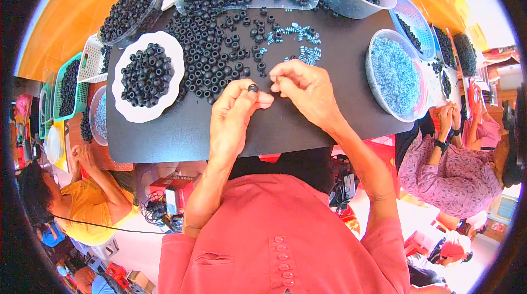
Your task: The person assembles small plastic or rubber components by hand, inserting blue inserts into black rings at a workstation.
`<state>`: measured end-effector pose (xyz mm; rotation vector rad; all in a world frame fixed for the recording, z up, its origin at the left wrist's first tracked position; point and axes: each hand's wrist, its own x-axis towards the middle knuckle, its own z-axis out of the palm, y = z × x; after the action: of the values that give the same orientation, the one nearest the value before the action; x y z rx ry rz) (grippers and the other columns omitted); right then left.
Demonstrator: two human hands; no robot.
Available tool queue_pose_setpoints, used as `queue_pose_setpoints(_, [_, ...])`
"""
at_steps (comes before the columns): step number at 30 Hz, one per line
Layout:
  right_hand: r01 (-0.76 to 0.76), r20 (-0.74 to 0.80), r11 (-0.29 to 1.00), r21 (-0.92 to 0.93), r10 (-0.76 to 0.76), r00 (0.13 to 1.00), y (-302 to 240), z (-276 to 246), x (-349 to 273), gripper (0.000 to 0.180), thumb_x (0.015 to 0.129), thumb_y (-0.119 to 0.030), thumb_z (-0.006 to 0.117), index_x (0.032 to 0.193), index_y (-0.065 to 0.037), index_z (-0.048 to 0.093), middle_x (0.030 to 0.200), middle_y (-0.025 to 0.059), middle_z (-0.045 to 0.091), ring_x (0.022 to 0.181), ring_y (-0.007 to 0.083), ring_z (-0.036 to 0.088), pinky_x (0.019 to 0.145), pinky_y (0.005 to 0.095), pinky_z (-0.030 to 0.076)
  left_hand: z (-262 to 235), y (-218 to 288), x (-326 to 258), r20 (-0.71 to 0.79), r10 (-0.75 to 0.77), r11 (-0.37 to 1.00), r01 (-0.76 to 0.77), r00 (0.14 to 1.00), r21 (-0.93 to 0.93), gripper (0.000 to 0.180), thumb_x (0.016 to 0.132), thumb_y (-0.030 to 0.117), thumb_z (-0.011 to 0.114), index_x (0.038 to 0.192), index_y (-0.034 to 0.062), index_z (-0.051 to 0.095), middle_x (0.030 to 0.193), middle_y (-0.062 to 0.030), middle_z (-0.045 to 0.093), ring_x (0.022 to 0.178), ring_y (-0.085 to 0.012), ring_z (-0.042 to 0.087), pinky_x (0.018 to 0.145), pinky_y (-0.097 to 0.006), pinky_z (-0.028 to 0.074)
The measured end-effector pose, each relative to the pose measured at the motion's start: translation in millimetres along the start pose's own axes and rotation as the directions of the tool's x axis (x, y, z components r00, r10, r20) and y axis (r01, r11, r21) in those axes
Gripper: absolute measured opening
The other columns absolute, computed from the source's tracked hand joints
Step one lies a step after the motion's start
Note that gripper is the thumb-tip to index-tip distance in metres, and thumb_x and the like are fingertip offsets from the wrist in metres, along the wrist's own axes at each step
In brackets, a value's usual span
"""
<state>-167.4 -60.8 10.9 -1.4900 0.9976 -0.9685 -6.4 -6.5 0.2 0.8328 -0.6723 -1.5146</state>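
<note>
- Ring sits pinched in left hand; a slack grip could drop it.
- Right hand, fingertips closed, contents unclear, risks scattering loose rings at eleven o'clock.

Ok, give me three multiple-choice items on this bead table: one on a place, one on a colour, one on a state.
1. Where is the white plate of beads?
A. left of the hands
B. right of the hands
C. on the floor

2. What colour is the ring in the left hand?
A. red
B. black
C. white

3. How is the right hand?
A. flat and open
B. fingertips pinched
C. out of view

A: it lies on the black mat's left.
B: dark ring on fingertips.
B: fingers closed together.
</note>
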Motion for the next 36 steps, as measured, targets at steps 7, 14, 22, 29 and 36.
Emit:
queue_pose_setpoints(7, [-0.023,-0.083,0.994,-0.108,0.014,0.996,-13.6,-15.5,-6.7,0.013,0.084,-0.001,0.058,0.096,-0.002,0.063,0.082,0.0032,0.065,0.072,0.0067,0.061,0.061,0.0224,0.049,-11.6,22.2,-9.0,-0.034,0.08,0.996,-0.079,0.996,0.03,0.018,0.092,0.011,0.051,0.107,0.0015,0.054,0.086,-0.0116,0.065,0.09,-0.0213,0.061,0.085,-0.037,0.048])
queue_pose_setpoints(14, [0.391,0.223,0.703,-0.594,-0.324,0.92,-11.3,1.3,18.9,0.02,0.077,0.0,0.06,0.098,-0.002,0.061,0.087,0.009,0.061,0.072,0.0207,0.061,0.065,0.0307,0.049,-4.2,20.0,-5.7,-0.038,0.068,0.995,-0.065,0.997,0.075,0.014,0.094,0.007,0.047,0.102,-0.0002,0.055,0.087,-0.0077,0.065,0.084,-0.0126,0.06,0.082,-0.028,0.047])
queue_pose_setpoints(22, [0.447,0.346,0.468,-0.762,-0.289,0.892,-17.8,12.9,32.1,0.012,0.068,-0.006,0.063,0.078,-0.002,0.058,0.079,0.0135,0.054,0.075,0.0337,0.059,0.066,0.0413,0.05,3.4,9.3,2.1,0.006,0.056,0.992,-0.057,0.998,0.116,0.013,0.094,0.007,0.047,0.101,0.0011,0.055,0.085,-0.0049,0.065,0.082,-0.0095,0.059,0.08,-0.025,0.046])
queue_pose_setpoints(29, [-0.013,0.137,0.987,-0.161,0.036,0.99,-9.4,-3.5,22.2,0.015,0.079,0.006,0.06,0.093,0.001,0.062,0.084,0.0046,0.06,0.074,0.0112,0.062,0.066,0.0245,0.05,8.2,15.1,3.3,0.018,0.048,0.958,-0.052,0.999,0.282,0.013,0.094,0.007,0.047,0.101,0.0005,0.055,0.085,-0.0053,0.064,0.082,-0.0106,0.06,0.08,-0.025,0.046])
queue_pose_setpoints(36, [-0.107,0.103,0.963,0.248,0.084,0.991,-16.1,8.2,9.0,0.014,0.084,0.006,0.059,0.096,0.001,0.064,0.09,0.0028,0.065,0.082,0.0093,0.062,0.074,0.0234,0.05,11.8,16.7,5.4,0.02,0.029,0.928,-0.034,0.999,0.37,0.013,0.092,0.003,0.046,0.101,-0.001,0.054,0.085,-0.005,0.064,0.08,-0.0095,0.061,0.078,-0.024,0.048])
